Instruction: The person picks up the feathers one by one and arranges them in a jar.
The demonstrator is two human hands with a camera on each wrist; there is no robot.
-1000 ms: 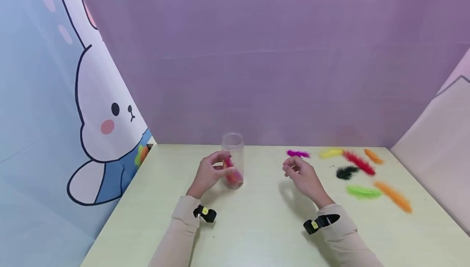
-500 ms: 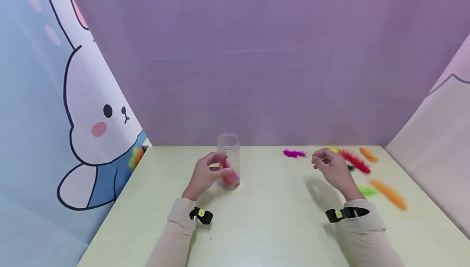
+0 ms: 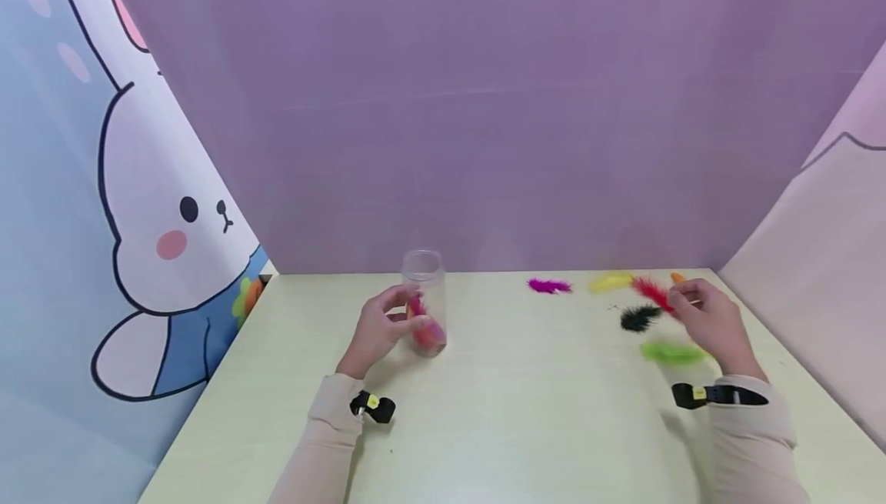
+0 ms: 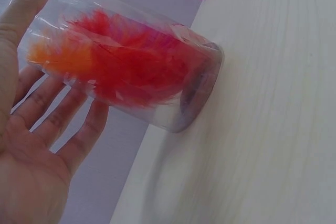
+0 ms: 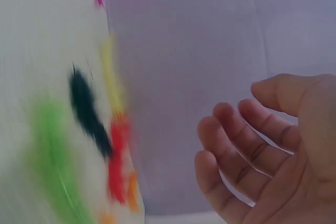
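My left hand grips a tall clear jar, thumb on the near side and fingers round the far side. The jar stands upright on the table. Red, orange and pink feathers lie bunched in its lower part, as the left wrist view shows. On the right, my right hand hovers over the loose feathers, fingers loosely bent and holding nothing. In the head view it overlaps the end of a red feather. A black feather and a green feather lie just left of it.
A magenta feather and a yellow feather lie towards the table's back edge. An orange feather shows behind my right hand. A purple cloth hangs behind the table; a rabbit-print cloth hangs at the left.
My right hand has moved right, from near the magenta feather to over the red one, covering the long orange feather. My left hand keeps its grip on the jar. The view has shifted slightly.
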